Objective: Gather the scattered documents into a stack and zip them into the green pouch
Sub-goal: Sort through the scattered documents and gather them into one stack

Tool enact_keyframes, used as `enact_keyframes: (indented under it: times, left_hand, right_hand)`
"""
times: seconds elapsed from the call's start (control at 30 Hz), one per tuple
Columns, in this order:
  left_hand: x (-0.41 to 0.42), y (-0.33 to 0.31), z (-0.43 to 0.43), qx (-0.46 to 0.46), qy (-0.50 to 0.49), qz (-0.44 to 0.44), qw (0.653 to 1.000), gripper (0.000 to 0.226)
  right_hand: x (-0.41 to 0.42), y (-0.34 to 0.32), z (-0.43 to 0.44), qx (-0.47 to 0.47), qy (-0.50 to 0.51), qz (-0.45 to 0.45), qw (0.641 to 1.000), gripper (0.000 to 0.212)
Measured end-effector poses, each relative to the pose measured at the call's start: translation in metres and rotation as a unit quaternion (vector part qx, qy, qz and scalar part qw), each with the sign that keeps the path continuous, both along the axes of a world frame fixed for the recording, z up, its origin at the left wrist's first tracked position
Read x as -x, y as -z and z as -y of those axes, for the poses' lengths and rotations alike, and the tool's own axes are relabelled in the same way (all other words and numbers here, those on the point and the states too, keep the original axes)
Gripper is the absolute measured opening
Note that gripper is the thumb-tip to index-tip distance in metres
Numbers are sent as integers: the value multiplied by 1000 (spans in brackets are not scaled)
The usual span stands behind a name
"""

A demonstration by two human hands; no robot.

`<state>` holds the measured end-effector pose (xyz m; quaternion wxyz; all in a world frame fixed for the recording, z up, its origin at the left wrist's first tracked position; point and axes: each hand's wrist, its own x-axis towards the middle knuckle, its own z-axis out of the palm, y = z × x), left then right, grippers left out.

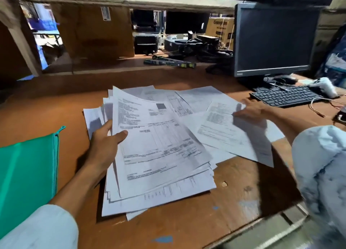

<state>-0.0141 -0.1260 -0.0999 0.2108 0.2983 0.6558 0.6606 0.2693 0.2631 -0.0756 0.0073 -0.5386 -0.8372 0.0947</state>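
1. The left grip (104, 145) sits at the middle left of the frame. It holds the stack of papers (161, 160) by its left edge, with the thumb pressed on the top sheet and the fingers hidden beneath.
2. The stack lies in the centre of the frame. Its edges are uneven and fanned, and its lower end rests on the brown desk (187, 226).
3. The right grip (250, 110) is at the middle right and blurred. It pinches the upper right corner of a loose sheet (224, 130).
4. This sheet is tilted and casts a shadow on the papers and the desk below it.
5. More loose papers (198, 97) lie spread flat above the stack, between the two grips. They overlap one another, and the stack partly covers them.
6. The green pouch (28, 173) lies flat on the desk at the left edge of the frame, just beside the left forearm and apart from the papers. Its teal zip edge faces the stack, and I cannot tell whether the zip is open.
7. A dark monitor (273, 40) stands at the upper right, with a black keyboard (286, 97) in front of it.
8. A cardboard box (97, 33) stands at the upper left, beneath a shelf.
9. Both arms wear pale blue sleeves.
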Motion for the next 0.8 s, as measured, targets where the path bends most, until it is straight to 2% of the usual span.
enact_keyframes:
  times: [0.17, 0.23, 0.33, 0.43, 0.63, 0.7, 0.8]
  left_hand:
    - [-3, -5, 2, 7, 7, -2, 1000, 37]
    - [-2, -8, 1, 19, 7, -1, 1000, 35]
    - [0, -10, -1, 32, 17, 0, 999, 34]
    - [1, -7, -1, 27, 19, 4, 999, 36]
    - [4, -6, -3, 28, 20, 3, 999, 36]
    - [5, -4, -4, 29, 20, 3, 999, 37]
    - [5, -4, -5, 21, 27, 2, 999, 36]
  right_hand:
    - [-11, -10, 22, -76, 12, 3, 997, 77]
    - [-14, -18, 37, -134, -26, -10, 991, 73]
    - [-17, -17, 47, -200, -110, -14, 974, 79]
    - [-23, -16, 57, -231, -121, -69, 963, 78]
    - [-37, -25, 89, -214, -27, -209, 954, 50]
    - [-40, -20, 95, -203, -50, -184, 960, 48]
    - [-47, -2, 101, -123, -32, -127, 984, 58]
